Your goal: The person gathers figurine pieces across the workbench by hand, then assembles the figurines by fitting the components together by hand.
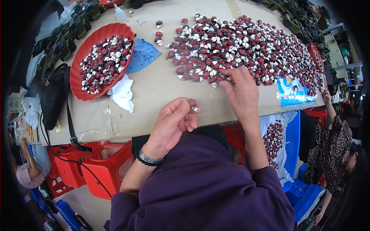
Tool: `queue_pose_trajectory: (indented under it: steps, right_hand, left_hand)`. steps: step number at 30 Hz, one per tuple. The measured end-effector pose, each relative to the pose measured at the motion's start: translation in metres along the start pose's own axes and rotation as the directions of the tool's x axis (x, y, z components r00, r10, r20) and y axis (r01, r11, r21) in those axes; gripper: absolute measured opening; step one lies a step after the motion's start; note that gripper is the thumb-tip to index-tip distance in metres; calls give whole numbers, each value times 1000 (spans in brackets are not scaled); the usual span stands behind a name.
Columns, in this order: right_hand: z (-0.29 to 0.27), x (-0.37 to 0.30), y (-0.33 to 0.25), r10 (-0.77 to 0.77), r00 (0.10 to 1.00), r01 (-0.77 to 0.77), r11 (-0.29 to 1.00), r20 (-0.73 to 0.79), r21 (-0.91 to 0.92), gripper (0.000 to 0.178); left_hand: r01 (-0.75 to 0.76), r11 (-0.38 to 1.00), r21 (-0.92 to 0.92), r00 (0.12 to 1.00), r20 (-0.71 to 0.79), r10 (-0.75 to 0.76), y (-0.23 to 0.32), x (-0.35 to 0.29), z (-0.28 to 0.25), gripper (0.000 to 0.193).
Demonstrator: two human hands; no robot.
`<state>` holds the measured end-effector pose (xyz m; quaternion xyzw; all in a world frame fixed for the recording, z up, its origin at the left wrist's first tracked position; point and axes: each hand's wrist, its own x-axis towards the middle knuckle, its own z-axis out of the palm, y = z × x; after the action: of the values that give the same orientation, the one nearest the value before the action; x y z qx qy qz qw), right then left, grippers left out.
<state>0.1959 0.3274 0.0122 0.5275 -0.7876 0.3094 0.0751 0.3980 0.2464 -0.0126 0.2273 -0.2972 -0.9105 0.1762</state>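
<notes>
My left hand (175, 121) hovers over the near edge of the brown table (162, 84) and pinches one small red-and-silver piece (192, 104) between thumb and fingertips. My right hand (241, 92) reaches forward with fingers spread, its fingertips touching the near edge of a wide pile of the same red-and-silver pieces (246, 46). Whether it has picked any up is hidden by the fingers. A bead bracelet sits on my left wrist.
A red scalloped tray (79, 54) of similar pieces lies at the left, with a blue cloth (143, 56) and white tissue (123, 94) beside it. A black bag (54, 96), red stools (96, 161), a blue packet (293, 92) and another person (331, 142) at right.
</notes>
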Motion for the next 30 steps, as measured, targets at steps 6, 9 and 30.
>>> queue_pose_trajectory:
  steps: [6,9,30]
  right_hand:
    - [7,-5,-15,-46,995,55,994,90,-95,32]
    - [10,-6,-19,-54,994,63,993,96,-96,33]
    - [7,-24,-49,-143,990,130,911,3,391,29]
  left_hand:
    - [25,999,-32,998,54,-23,2,1,-3,25]
    - [12,999,-47,999,39,-10,3,1,-2,24]
    - [-45,999,0,998,-45,45,9,-2,12,26]
